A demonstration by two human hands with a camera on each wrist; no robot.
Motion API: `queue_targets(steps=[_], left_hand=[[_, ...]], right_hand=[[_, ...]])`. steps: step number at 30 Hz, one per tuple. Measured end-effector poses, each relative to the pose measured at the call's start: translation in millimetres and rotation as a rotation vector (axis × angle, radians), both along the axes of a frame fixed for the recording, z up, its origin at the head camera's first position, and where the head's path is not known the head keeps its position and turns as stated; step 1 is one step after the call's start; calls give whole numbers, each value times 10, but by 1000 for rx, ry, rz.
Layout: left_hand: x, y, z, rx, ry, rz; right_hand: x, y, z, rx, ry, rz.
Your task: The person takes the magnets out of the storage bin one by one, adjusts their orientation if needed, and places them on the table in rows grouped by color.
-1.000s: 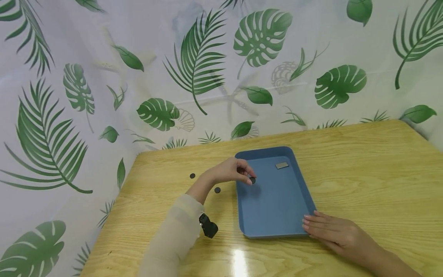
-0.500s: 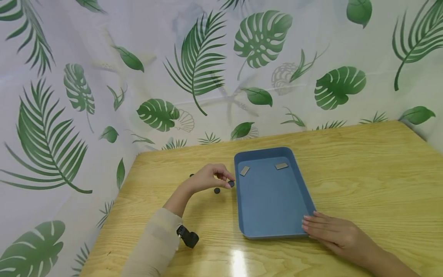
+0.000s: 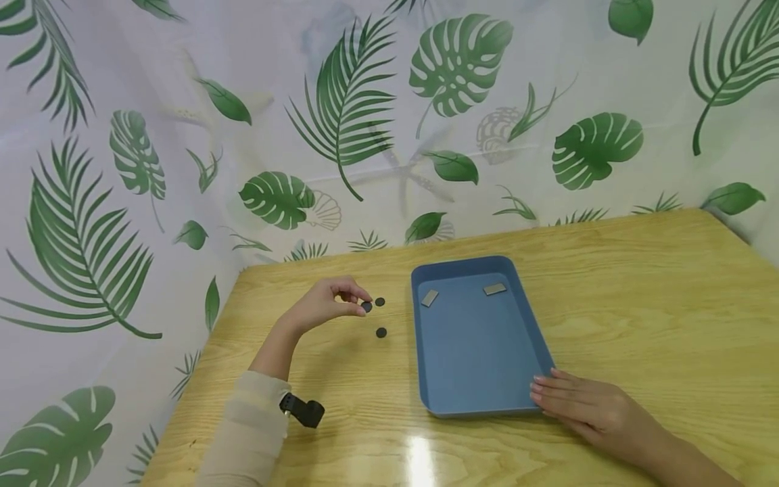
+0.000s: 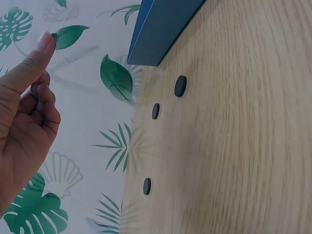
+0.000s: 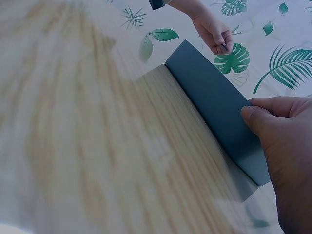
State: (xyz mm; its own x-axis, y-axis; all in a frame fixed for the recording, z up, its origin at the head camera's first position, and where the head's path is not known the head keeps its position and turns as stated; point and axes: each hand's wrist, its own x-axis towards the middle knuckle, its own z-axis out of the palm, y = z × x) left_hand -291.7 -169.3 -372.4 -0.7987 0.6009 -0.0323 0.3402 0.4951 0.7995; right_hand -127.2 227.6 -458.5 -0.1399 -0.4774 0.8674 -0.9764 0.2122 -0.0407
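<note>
Head view, left hand (image 3: 326, 302): pinches a disc (image 3: 366, 307) between thumb and fingertips, nearly closed, above the bench (image 3: 639, 291) left of the tray (image 3: 487, 358); fingertips cover part of the disc.
Loose discs (image 3: 381, 332): two show, one just beside the held disc, the other nearer the camera.
Tray: long axis runs far to near, the near end swung slightly right.
Blocks (image 3: 495, 289): two, in the tray's far part; the left slants, far end rightward, while the right lies nearly crosswise.
Right hand (image 3: 593, 412): hides the tray's near right corner, fingers together.
Left wrist view, held disc: only a dark sliver past the thumb tip.
Bench: carries three loose discs here, flat; the tray is cut off above.
Right wrist view, right hand: grips the tray's wall, thumb outside, finger over the rim; cut off at the right edge.
Left hand: beyond the tray, its disc too small to read clearly.
</note>
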Motion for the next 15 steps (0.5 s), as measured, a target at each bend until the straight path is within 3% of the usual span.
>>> queue_targets(steps=[8,15], left_hand=[[14,-256,-59,11,15,62],[27,-423,-263,0,-16,123]], right_hand=[[-8,7,-2,4,1,-4],[-7,1,3,-5,9,12]])
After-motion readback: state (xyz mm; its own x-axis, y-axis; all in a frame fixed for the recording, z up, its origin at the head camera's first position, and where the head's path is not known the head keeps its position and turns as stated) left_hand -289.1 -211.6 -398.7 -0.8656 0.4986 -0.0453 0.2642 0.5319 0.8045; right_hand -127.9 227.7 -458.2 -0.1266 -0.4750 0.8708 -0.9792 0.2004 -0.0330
